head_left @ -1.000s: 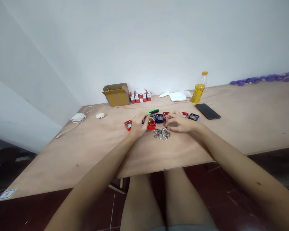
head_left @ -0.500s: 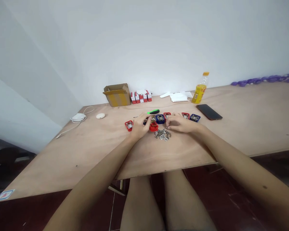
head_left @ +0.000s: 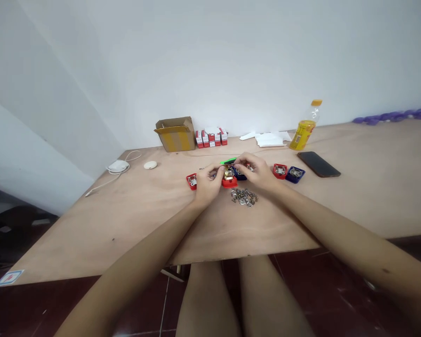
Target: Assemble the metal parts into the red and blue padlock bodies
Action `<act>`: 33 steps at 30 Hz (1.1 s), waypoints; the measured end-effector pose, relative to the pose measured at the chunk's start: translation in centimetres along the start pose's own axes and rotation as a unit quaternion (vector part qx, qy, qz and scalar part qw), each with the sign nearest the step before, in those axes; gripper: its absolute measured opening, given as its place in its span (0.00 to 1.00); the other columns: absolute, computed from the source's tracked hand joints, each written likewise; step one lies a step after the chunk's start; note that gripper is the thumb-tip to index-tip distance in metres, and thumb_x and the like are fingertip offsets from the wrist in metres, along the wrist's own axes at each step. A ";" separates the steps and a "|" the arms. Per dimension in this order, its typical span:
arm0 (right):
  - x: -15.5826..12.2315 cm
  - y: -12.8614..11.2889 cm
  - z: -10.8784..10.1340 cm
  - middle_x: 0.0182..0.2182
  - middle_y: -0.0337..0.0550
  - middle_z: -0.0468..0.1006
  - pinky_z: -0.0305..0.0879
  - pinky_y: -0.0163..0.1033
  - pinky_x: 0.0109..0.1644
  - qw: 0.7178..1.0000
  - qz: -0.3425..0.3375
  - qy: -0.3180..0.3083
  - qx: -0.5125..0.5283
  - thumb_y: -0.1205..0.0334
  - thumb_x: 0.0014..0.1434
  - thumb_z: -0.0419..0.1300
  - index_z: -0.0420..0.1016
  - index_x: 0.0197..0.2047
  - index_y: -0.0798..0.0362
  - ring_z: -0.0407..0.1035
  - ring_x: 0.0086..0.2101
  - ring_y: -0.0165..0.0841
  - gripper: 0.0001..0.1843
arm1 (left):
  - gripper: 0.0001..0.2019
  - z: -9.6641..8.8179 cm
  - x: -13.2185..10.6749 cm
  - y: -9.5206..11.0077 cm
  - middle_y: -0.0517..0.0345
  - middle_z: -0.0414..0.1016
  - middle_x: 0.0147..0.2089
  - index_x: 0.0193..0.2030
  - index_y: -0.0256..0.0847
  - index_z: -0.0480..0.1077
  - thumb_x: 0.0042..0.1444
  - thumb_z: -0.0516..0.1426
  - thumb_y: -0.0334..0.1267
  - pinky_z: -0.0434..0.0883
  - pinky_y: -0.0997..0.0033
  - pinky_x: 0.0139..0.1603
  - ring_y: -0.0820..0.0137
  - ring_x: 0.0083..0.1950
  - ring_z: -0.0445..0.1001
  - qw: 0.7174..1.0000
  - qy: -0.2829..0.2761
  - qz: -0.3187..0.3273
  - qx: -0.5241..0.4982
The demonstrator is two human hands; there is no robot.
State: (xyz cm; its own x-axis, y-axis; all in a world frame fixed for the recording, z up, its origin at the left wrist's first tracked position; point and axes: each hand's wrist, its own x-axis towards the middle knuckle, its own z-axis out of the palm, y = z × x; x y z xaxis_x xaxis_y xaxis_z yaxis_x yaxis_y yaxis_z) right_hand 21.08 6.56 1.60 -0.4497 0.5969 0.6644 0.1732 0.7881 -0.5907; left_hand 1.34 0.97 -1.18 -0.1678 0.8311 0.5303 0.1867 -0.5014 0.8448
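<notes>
Plain white wall [head_left: 217, 61] stands behind a broad, pale-brown wooden table [head_left: 143, 229]. Beyond the left hand [head_left: 207, 187] sits an open brown cardboard box [head_left: 177, 139] with yellowish tape; outward from the right hand [head_left: 257, 172] are a clear plastic bottle [head_left: 302, 135] with a yellow label and orange cap and, closer, a flat black phone [head_left: 319, 164]. Both hands are near each other but apart, fingers bent. Between them lies a small red plastic case [head_left: 229, 184] with brass-coloured metal inside. The left thumb and fingers are at its side; whether they grip it, I cannot tell. The right fingertips meet above its far edge, anything pinched there too small to make out. Just nearer than the hands lies a loose heap of little silvery metal parts [head_left: 244, 198].
</notes>
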 end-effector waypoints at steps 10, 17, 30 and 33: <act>-0.8 1.4 -0.3 0.41 0.45 0.85 0.76 0.52 0.48 0.999 -0.009 -0.030 0.013 0.58 0.70 0.66 0.82 0.44 0.48 0.78 0.41 0.41 0.05 | 0.15 0.1 0.0 -0.5 0.49 0.87 0.47 0.45 0.39 0.83 0.67 0.64 0.49 0.83 0.61 0.51 0.61 0.47 0.85 0.997 -0.076 0.008 -0.001; -1.0 2.0 0.1 0.43 0.46 0.87 0.77 0.53 0.48 0.999 0.025 -0.036 0.032 0.57 0.67 0.68 0.85 0.45 0.47 0.79 0.42 0.43 0.06 | 0.15 -0.2 0.4 -0.9 0.49 0.86 0.49 0.47 0.40 0.83 0.70 0.61 0.50 0.81 0.60 0.54 0.61 0.50 0.84 0.992 -0.122 0.023 0.006; -0.8 0.9 -0.2 0.34 0.42 0.83 0.68 0.43 0.40 0.996 0.062 -0.051 0.040 0.54 0.66 0.68 0.81 0.37 0.52 0.72 0.34 0.36 0.10 | 0.13 -0.1 0.3 -0.7 0.49 0.87 0.48 0.47 0.41 0.84 0.68 0.63 0.47 0.83 0.62 0.49 0.60 0.49 0.85 0.990 -0.131 0.041 0.029; -0.7 1.1 -0.3 0.35 0.43 0.83 0.68 0.44 0.41 0.996 0.055 -0.064 0.035 0.53 0.67 0.67 0.81 0.38 0.52 0.72 0.34 0.36 0.10 | 0.13 -0.2 0.3 -0.5 0.49 0.87 0.48 0.46 0.41 0.84 0.69 0.62 0.47 0.82 0.62 0.50 0.60 0.49 0.84 0.990 -0.125 0.038 0.053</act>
State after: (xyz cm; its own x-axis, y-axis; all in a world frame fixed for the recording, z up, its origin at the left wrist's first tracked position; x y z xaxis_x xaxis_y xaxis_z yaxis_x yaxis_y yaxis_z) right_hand 21.82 7.00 0.60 -0.5395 0.6520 0.5327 0.1692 0.7037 -0.6900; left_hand 1.00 1.44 -1.46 0.0931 0.8324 0.5464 0.2923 -0.5474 0.7841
